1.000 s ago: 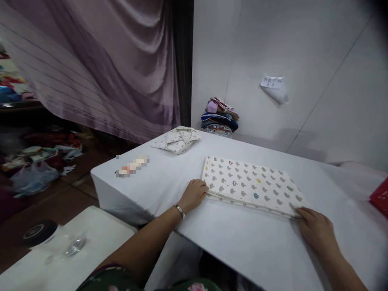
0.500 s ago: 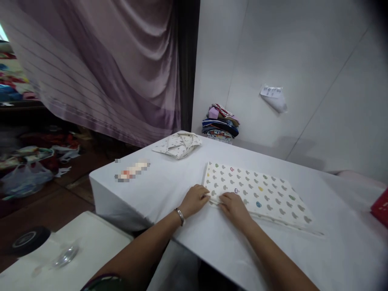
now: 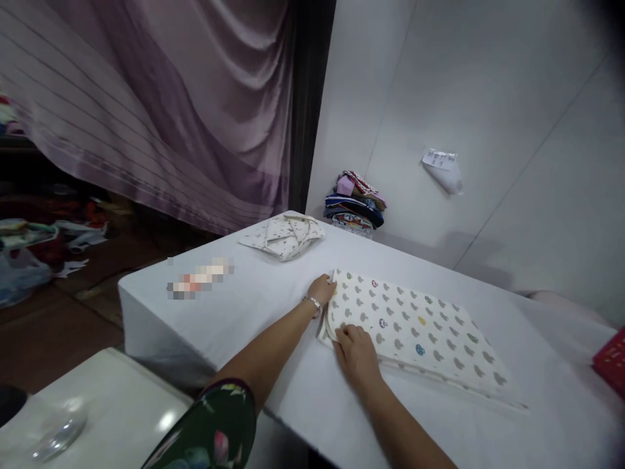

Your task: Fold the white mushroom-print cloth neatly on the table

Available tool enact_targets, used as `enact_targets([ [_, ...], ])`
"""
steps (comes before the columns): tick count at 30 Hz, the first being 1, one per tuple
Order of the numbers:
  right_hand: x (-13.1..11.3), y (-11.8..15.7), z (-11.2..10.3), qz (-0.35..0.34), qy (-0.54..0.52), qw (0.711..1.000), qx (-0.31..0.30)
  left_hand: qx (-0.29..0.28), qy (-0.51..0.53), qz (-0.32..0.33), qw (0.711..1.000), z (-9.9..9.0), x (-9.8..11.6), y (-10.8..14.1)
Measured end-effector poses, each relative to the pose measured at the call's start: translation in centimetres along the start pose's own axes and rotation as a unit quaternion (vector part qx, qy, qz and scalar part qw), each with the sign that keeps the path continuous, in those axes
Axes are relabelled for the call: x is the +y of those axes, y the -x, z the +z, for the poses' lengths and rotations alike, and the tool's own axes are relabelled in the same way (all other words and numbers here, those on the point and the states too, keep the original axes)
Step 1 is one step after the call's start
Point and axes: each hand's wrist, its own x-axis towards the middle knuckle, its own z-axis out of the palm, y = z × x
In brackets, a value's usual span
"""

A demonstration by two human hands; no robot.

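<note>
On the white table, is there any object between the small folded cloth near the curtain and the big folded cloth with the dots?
No. In the head view, only bare white tablecloth lies between the small folded cloth and the patterned folded cloth.

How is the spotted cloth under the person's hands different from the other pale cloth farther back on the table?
The spotted cloth lies flat as a large neat rectangle; the small cloth is a bunched, folded bundle. The spotted cloth has big grey and coloured shapes; the small cloth's print is fine specks. The left hand and right hand hold the spotted cloth's end; nothing touches the small cloth. Both are pale and rest on the white table.
</note>
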Motion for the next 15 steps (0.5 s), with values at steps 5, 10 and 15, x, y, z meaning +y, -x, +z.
enact_targets([
  [5, 0.2, 0.2, 0.5, -0.017, 0.002, 1.0, 0.011, -0.008, 0.015, -0.024, 1.0, 0.7, 0.8, -3.1],
  [10, 0.3, 0.2, 0.6, -0.03, -0.003, 0.999, 0.012, -0.011, 0.037, -0.022, 0.999, 1.0, 0.9, -5.8],
  [15, 0.4, 0.2, 0.5, -0.034, -0.01, 0.999, 0.011, -0.067, 0.063, 0.045, 0.995, 0.4, -0.5, -6.9],
])
